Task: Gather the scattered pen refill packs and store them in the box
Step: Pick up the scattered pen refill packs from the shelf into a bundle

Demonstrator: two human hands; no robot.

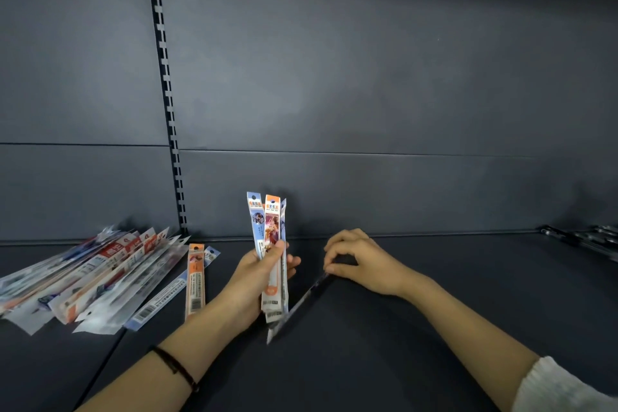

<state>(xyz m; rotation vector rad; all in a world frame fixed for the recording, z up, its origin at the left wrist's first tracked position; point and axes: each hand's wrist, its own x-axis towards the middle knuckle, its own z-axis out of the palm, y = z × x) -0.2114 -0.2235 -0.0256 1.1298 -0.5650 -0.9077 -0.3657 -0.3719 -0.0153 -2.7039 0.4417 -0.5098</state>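
— Where are the refill packs?

— Three places. A small bunch of packs (pixel 272 254) stands upright just below the middle of the frame, gripped in the left hand (pixel 259 273), thumb across the front. I can count a blue one, an orange one and the edge of at least one more behind; how many in all I cannot tell. To the lower right of that bunch a dark pack (pixel 301 303) lies slanted on the shelf (pixel 434 278), blurred, its print unreadable. Its upper end meets the fingertips of the right hand (pixel 356 259), which is curled narrow with the fingers bent down; whether it actually pinches the pack is hidden under the fingers.

— And the rest?

— A fanned pile of packs (pixel 87 278) at the left edge of the frame, overlapping so much that lower ones are mostly covered, and the pile is cut off by the frame border. Beside it, nearer the left hand, an orange pack (pixel 195 279) lies barcode-end toward the viewer over a blue pack (pixel 167 301).

— Any box?

— I can't make one out. At the far right edge some dark metal pieces (pixel 588 239) lie on the shelf, cut off and too dim to identify.

— Room to move?

— The shelf between the right arm and those pieces is bare, as is the stretch toward the back panel (pixel 368 77). A slotted upright (pixel 167 94) runs down at upper left. A dark band (pixel 175 368) circles the left wrist; a pale sleeve (pixel 548 388) shows at lower right.
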